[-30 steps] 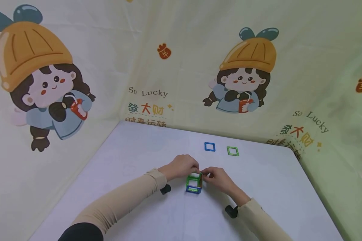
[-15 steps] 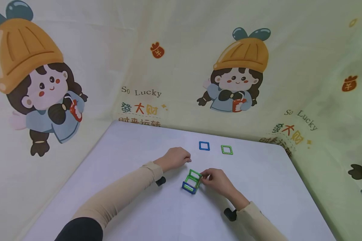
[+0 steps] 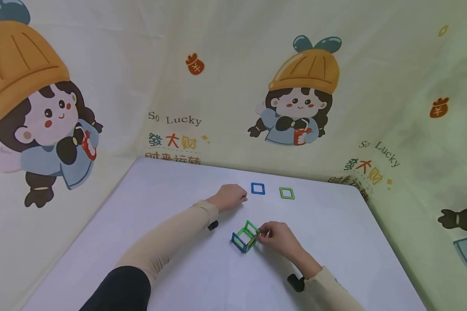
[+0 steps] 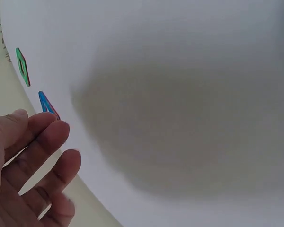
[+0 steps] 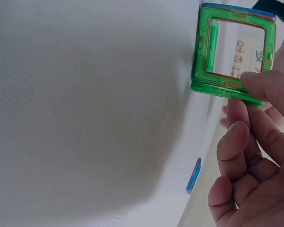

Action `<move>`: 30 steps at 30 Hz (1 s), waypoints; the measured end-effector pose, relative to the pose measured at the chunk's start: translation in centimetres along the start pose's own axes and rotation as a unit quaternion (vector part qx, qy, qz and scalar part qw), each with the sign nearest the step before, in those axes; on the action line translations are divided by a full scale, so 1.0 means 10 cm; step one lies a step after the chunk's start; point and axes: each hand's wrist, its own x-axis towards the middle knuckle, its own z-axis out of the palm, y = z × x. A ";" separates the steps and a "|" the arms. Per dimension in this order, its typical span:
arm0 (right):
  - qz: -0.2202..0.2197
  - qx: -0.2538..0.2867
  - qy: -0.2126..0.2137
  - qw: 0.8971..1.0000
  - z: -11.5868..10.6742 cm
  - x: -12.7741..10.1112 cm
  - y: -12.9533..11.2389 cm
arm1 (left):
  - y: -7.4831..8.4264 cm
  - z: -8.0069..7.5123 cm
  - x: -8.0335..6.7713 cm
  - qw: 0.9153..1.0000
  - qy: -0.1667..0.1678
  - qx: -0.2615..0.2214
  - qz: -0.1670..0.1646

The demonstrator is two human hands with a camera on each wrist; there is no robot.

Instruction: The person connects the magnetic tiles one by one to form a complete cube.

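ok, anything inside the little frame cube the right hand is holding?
Nothing visible: the frame cube is hollow, and bare table shows through its open squares. The right hand hides its far right edge, so that corner cannot be checked.

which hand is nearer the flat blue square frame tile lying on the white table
Left. The left hand is just beside the flat blue square frame tile, not touching it. The right hand is nearer the person, pinching the green and blue tile structure.
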 end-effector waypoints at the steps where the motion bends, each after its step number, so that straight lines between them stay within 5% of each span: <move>1: 0.000 -0.001 0.001 1.000 0.00 -0.02 0.00 | 0.01 0.01 0.03 1.000 -0.007 -0.004 0.003; 9: -0.006 -0.002 0.006 1.000 0.02 -0.10 0.06 | 0.00 0.05 0.20 0.997 -0.052 -0.047 0.009; 14: -0.016 0.008 0.008 1.000 0.03 -0.13 0.08 | -0.01 0.08 0.34 0.998 -0.016 -0.033 0.042; 30: -0.019 0.013 -0.009 1.000 0.03 -0.17 0.04 | 0.01 0.20 0.46 0.999 0.033 -0.007 0.018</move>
